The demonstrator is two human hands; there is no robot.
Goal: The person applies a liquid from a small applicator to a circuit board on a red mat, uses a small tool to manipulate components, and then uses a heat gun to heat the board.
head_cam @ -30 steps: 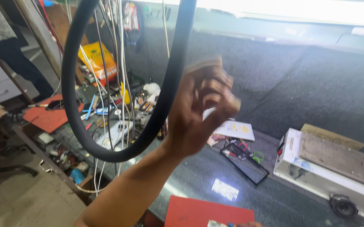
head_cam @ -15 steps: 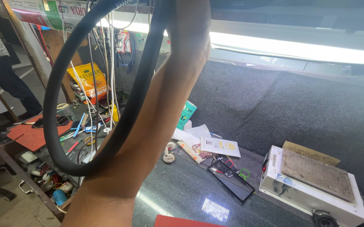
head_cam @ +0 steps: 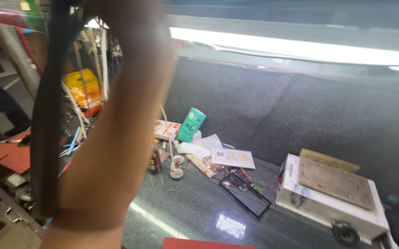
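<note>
Polished stone counter (head_cam: 195, 210) littered with papers, a teal packet (head_cam: 191, 124) and a white box (head_cam: 328, 203).
Up close, a raised forearm (head_cam: 116, 138) blocks the left side, its hand out of frame, so the grip cannot be told; a black rubber belt (head_cam: 47, 120) hangs just beside the arm, over the cluttered bench edge.

a black rubber belt (head_cam: 47, 138) hangs by the arm. the worktop (head_cam: 195, 207) is speckled grey-green. a teal packet (head_cam: 191, 124) stands near a white box (head_cam: 328, 203).

black rubber loop (head_cam: 47, 138): 1 | teal carton (head_cam: 191, 124): 1 | white box machine (head_cam: 328, 203): 1 | brown bottle (head_cam: 154, 162): 1
</note>
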